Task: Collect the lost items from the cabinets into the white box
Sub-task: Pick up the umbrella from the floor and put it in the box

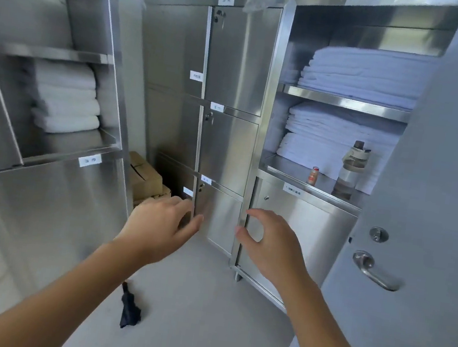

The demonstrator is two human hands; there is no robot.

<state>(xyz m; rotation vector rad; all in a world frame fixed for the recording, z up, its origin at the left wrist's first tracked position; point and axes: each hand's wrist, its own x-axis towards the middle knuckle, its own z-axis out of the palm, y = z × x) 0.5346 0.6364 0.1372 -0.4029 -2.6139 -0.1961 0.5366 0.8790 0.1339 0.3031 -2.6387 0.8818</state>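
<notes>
A clear water bottle with a brown cap stands on the lower open shelf of the right steel cabinet, in front of stacked white linen. A small orange drink bottle stands just left of it. A folded dark umbrella lies on the floor. My left hand and my right hand are stretched forward side by side, empty, fingers apart, in front of the lowest door of the middle locker cabinet. No white box is in view.
The left steel cabinet holds folded white towels on an open shelf. Cardboard boxes sit in the gap behind it. A grey door with a lever handle stands open at the right.
</notes>
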